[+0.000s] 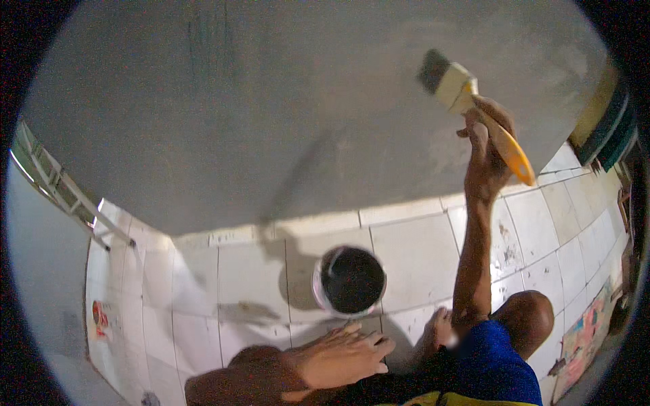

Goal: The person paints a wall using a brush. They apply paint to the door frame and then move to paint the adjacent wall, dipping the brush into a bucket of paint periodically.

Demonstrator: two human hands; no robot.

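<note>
My right hand [485,137] grips a wide paintbrush [457,89] by its yellow-orange handle. The dark bristles point up and left, in front of a grey wall [284,111]; whether they touch it I cannot tell. My left hand [340,358] lies low near my knee with fingers loosely apart, holding nothing. Just beyond it a round bucket [319,289] stands on the tiled floor. Dark, almost black contents [353,279] show inside, with a pale streak at the upper left.
White floor tiles [411,259] with dark spots run along the wall's foot. A metal ladder [76,200] leans at the left. A red-and-white item [100,319] lies on the left floor. Dark green objects [609,132] and a multicoloured mat or sheet [584,340] are at the right.
</note>
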